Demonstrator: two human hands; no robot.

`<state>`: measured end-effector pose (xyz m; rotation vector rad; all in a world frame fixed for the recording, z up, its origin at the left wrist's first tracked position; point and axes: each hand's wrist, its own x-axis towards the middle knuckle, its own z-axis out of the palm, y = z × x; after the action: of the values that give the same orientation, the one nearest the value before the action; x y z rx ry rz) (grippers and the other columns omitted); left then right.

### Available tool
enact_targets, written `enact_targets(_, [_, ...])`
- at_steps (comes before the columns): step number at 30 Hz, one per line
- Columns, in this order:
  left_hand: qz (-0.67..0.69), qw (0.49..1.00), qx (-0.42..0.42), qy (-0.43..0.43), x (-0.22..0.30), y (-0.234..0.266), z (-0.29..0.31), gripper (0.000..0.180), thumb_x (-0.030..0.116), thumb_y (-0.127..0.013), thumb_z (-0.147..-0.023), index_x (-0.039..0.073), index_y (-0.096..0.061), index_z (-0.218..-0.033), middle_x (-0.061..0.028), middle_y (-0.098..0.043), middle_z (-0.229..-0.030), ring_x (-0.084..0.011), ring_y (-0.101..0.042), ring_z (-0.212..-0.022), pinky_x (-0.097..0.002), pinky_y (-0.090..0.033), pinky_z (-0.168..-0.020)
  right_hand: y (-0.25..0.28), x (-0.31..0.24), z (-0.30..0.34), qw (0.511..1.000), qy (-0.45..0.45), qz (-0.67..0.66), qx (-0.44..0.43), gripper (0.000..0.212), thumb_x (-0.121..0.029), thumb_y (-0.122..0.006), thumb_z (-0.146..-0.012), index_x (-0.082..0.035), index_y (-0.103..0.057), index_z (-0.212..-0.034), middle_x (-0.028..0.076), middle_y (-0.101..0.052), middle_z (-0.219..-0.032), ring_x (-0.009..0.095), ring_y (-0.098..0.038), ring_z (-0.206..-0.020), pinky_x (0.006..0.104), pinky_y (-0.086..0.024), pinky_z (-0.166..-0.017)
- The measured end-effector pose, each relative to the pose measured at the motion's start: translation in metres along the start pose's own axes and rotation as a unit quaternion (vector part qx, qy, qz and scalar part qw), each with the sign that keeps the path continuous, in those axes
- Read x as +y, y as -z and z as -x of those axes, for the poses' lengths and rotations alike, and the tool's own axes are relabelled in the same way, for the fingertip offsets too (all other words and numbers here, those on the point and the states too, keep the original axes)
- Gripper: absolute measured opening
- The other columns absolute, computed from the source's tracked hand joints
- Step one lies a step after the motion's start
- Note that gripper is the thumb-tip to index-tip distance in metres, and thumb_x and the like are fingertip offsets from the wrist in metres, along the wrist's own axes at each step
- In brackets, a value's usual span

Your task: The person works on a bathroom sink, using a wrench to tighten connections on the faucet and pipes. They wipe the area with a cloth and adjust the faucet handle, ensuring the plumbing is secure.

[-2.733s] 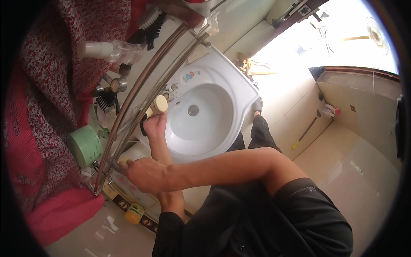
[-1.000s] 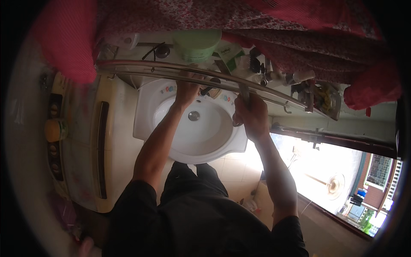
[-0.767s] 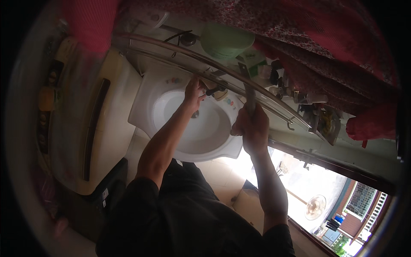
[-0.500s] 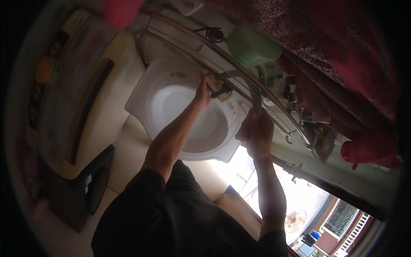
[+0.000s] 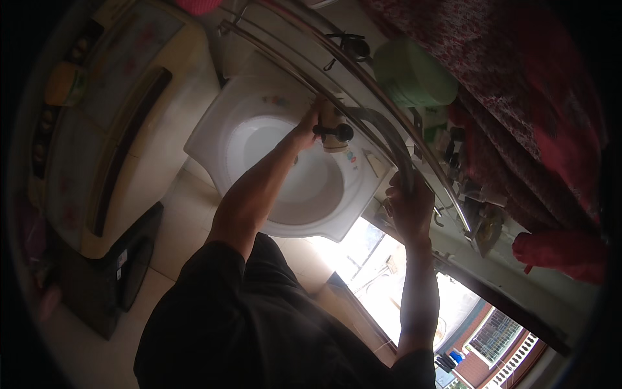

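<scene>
A white oval washbasin (image 5: 220, 170) is ahead of me, with a beige tap (image 5: 334, 144) that has a black lever at its back right. My left hand (image 5: 310, 129) reaches over the bowl and is closed on the tap's side, its fingertips partly hidden behind it. A thick grey hose (image 5: 392, 135) curves from beside the tap under the metal rails toward the right. My right hand (image 5: 413, 204) is wrapped round its lower end.
Metal towel rails (image 5: 369, 84) cross above the basin's back edge. A green container (image 5: 414, 72) and red cloths (image 5: 518, 117) hang or stand at the right. To the left stands a cream washing machine (image 5: 162, 136). A bright doorway (image 5: 382, 272) opens at lower right.
My right hand and the hose have shifted slightly right and down in the picture. My left hand stays at the tap, with more of the tap now showing. The whole view has shifted a little.
</scene>
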<state>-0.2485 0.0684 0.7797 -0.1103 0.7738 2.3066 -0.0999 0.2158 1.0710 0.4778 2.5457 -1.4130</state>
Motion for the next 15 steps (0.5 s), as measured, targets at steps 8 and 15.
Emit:
enact_targets(8, [-0.089, 0.991, 0.051, 0.091, -0.019, 0.025, -0.033, 0.056, 0.051, -0.042, -0.107, 0.011, -0.050, -0.144, -0.0053, -0.065, -0.130, -0.0131, -0.063, -0.117, -0.0314, -0.051, -0.099, 0.008, 0.031, 0.022, 0.996, 0.006, 0.026, 0.090, 0.022, -0.001, -0.077, -0.077, -0.002, -0.067, -0.097, 0.001, -0.062, -0.066, 0.007, -0.057, -0.059, 0.0254, -0.049, -0.054])
enact_targets(15, [-0.110, 0.992, 0.037, 0.051, -0.025, 0.029, -0.030, 0.054, 0.052, -0.045, -0.105, 0.008, -0.058, -0.135, -0.0074, -0.068, -0.124, -0.0135, -0.066, -0.111, -0.0322, -0.052, -0.096, 0.017, 0.038, 0.013, 0.995, 0.048, 0.044, 0.072, 0.017, 0.006, -0.062, -0.081, -0.001, -0.064, -0.096, 0.001, -0.059, -0.064, 0.007, -0.055, -0.051, 0.0228, -0.042, -0.047])
